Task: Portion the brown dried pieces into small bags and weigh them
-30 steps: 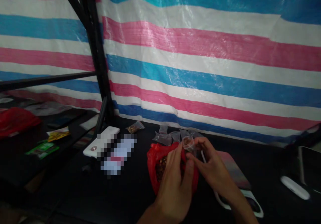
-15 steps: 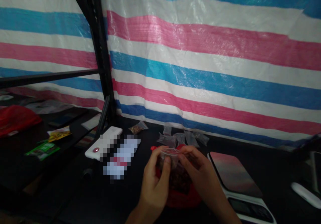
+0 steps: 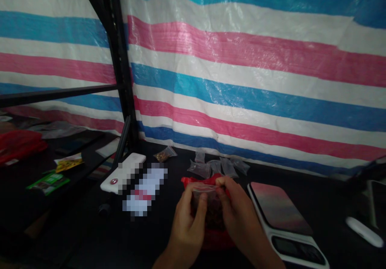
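Note:
A small clear zip bag (image 3: 208, 190) is held up between both hands, its zip edge running flat across the top. My left hand (image 3: 188, 216) pinches its left side, thumb in front. At the right end of the zip edge, the fingers and thumb of my right hand (image 3: 235, 210) are closed on it. Below and behind lies a red plastic bag (image 3: 215, 241) with dark brown bits in it, partly covered by my hands. To the right of my right hand sits a kitchen scale (image 3: 282, 208) with a shiny flat plate and a dark display.
Several flat clear zip bags (image 3: 199, 168) lie behind the red bag. Farther left is a filled zip bag (image 3: 164, 154), near a white device (image 3: 135, 162) and a blurred-out paper (image 3: 146, 192). A green packet (image 3: 50, 181) and black metal post (image 3: 120, 68) are left.
My right hand has closed in on the zip edge. The small bag's mouth looks flatter and straighter, and both hands sit slightly lower in view.

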A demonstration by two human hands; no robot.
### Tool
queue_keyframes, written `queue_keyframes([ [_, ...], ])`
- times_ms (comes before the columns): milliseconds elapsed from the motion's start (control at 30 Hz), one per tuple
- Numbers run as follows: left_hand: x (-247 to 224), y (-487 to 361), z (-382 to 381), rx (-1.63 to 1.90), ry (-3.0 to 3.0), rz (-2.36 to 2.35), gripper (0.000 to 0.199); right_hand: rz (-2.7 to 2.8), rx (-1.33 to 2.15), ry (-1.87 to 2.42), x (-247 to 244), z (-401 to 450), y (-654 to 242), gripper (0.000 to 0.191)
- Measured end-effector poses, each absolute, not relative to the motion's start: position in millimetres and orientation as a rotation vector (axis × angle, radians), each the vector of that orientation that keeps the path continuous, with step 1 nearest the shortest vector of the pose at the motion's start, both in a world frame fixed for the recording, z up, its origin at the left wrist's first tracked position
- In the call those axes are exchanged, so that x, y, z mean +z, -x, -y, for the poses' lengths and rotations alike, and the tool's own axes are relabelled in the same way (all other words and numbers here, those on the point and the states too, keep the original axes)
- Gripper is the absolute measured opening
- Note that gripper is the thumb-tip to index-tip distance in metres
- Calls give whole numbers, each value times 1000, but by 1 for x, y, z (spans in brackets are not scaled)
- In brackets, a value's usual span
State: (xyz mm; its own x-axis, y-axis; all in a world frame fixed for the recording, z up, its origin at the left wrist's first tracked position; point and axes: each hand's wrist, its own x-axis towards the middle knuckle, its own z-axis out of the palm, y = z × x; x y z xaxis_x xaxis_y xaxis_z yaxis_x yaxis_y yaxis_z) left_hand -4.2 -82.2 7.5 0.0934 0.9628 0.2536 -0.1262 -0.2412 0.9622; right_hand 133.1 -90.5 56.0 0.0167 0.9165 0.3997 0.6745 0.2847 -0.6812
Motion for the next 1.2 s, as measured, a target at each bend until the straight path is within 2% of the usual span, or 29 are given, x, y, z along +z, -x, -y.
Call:
queue_keyframes([
  [133,8,5,81,1411,-1308,-880,28,1735,540,1336,60,88,-126,13],
  [333,10,4,80,1475,-1335,-889,24,1754,494,1308,61,89,-124,18],
  [500,18,15,79,1564,-1480,-810,18,1802,545,1203,69,93,-125,11],
  [700,24,28,82,1656,-1694,-679,16,1895,331,1237,77,104,-124,19],
  [800,20,28,86,1708,-1704,-807,26,1825,259,1275,93,98,-118,17],
  [900,14,28,89,1904,-1615,-1102,38,1653,247,1276,116,68,-107,11],
  [1033,9,28,93,2016,-1612,-1199,36,1635,284,1268,133,1,-83,16],
  [1200,10,26,95,2015,-1733,-1027,32,1774,283,1604,105,-63,-52,16],
])
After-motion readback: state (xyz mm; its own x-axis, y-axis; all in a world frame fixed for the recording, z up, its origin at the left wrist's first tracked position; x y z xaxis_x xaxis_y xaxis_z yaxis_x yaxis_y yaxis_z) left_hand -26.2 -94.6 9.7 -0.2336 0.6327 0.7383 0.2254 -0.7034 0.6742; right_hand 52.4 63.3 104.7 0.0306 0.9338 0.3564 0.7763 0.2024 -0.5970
